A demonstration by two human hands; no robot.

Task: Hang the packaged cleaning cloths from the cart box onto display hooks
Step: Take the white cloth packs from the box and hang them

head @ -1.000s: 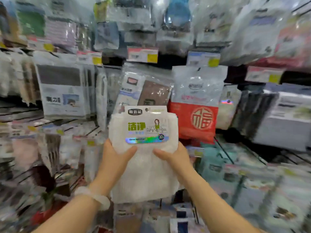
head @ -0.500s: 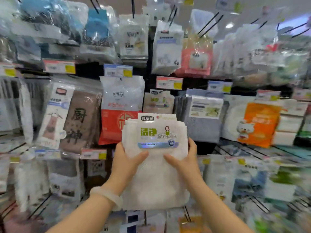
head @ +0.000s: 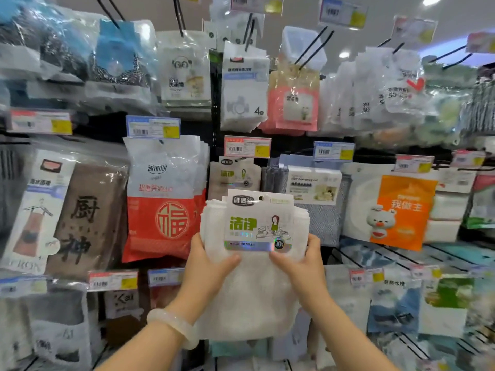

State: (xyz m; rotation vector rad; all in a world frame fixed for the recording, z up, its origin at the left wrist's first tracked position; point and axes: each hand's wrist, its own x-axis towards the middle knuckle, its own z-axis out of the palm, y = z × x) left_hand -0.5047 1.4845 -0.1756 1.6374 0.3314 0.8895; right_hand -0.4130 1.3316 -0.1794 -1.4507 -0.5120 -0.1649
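Note:
I hold a pack of white cleaning cloths [head: 254, 287] upright in front of the display wall. Its card header carries green characters and a small hang hole near the top. My left hand [head: 206, 266] grips its left edge and my right hand [head: 302, 263] grips its right edge, thumbs on the front. Directly behind the header hangs a matching pack [head: 234, 175] on a hook under a red price tag [head: 247, 147]. The cart box is out of view.
Packs crowd the wall: a red-and-white bag [head: 163, 199] to the left, a brown towel pack [head: 88, 218] further left, grey cloths [head: 313, 194] and an orange-labelled pack [head: 393, 210] to the right. Black hooks [head: 313, 46] jut out above. Lower rows hang more packs.
The view has swung right and upward along the wall. The pack in both hands has risen and now stands in front of the matching hanging pack.

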